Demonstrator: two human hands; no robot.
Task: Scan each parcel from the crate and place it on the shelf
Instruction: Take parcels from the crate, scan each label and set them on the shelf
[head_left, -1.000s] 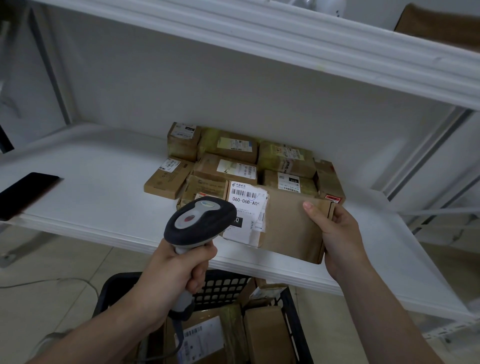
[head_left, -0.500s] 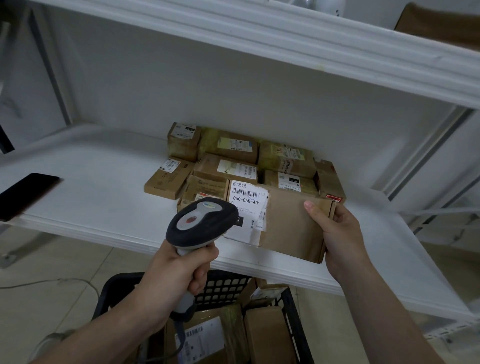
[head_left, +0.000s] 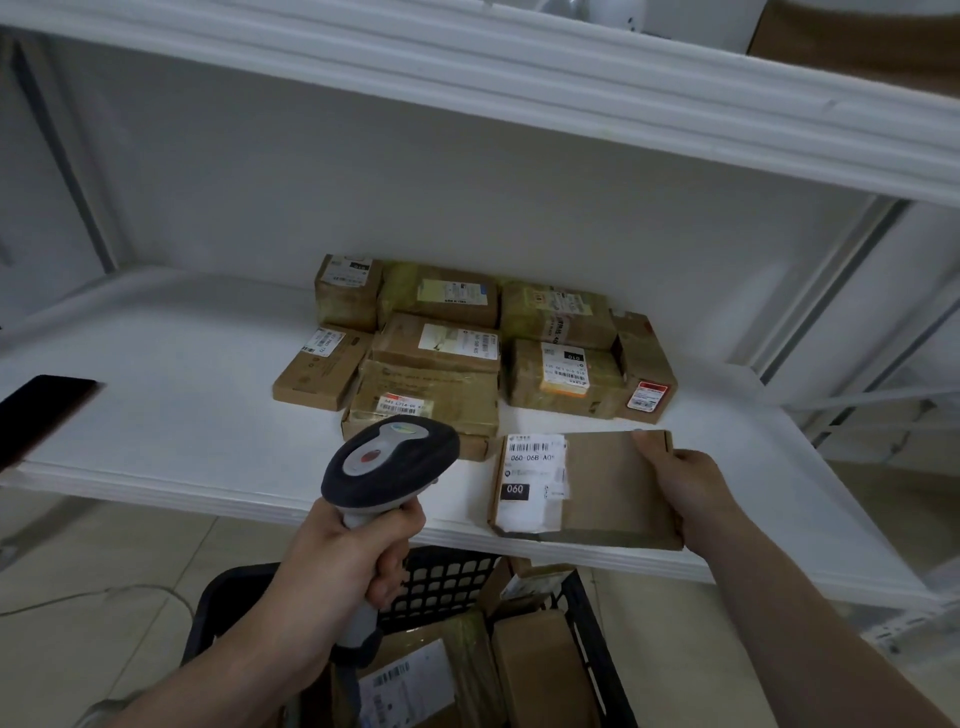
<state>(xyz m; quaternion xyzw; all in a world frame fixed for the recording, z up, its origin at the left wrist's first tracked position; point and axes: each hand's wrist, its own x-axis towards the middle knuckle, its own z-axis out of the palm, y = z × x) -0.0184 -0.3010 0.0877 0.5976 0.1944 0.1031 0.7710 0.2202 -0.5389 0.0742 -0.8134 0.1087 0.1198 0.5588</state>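
Light was soft and dim, with faint shadows beneath the shelf (head_left: 208, 415). Wide-angle distortion bowed its edges. Corners were blurred.

My right hand (head_left: 691, 493) grips the flat parcel (head_left: 608, 493) by its right end at the shelf (head_left: 182, 415) front edge, near the stacked parcels (head_left: 441, 395). My left hand (head_left: 343, 571) holds the scanner (head_left: 389, 462) above the crate (head_left: 447, 582).

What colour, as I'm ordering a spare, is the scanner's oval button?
Red; the button on the scanner shows best in the head view.
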